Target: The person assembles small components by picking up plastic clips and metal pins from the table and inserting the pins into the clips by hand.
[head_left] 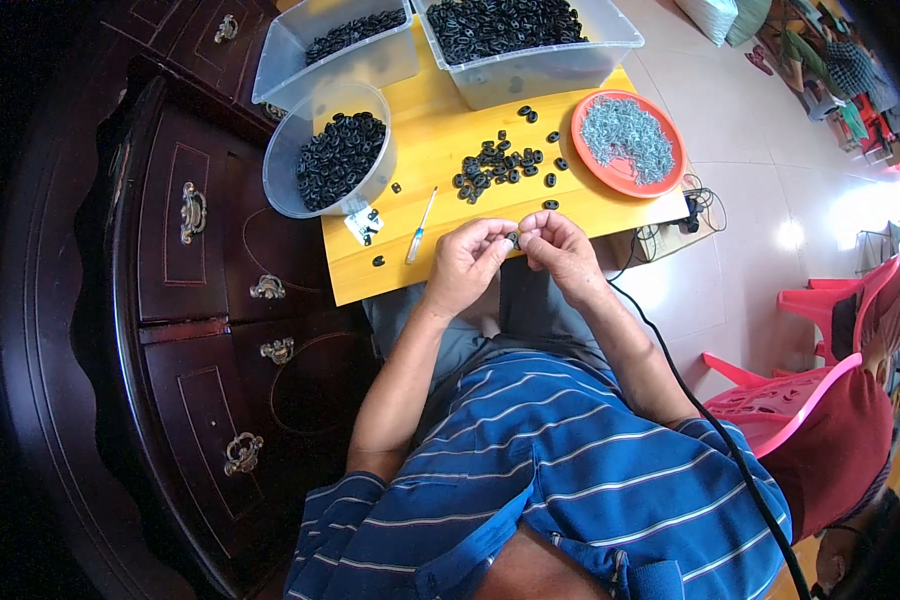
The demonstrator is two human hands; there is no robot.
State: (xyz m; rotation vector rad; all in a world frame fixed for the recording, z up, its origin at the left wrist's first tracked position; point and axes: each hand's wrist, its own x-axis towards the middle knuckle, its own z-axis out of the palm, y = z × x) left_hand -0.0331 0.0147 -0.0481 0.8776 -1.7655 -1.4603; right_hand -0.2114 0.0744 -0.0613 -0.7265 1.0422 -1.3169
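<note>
Along the near edge of the yellow table (370,278), the left hand (464,262) and right hand (564,258) pinch a partly hidden small dark piece (513,240). From it, loose black pieces (487,159) lie at 12 o'clock, a slim tool (417,241) at 9, a red plate (632,188) at 2.

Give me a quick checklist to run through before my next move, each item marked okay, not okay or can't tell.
1. Grip: ok. Left hand and right hand meet, fingertips pinching a small part.
2. Small part's fit and facing: cannot tell; fingers cover most of it.
3. All black pieces contained: not ok. Loose black pieces lie scattered on the yellow table.
4. Metal pieces contained: ok, heaped in the red plate.
5. Slim pointed tool set down: ok, lying left of the left hand.
6. Black cord free of the right forearm: cannot tell; it runs close alongside.
</note>
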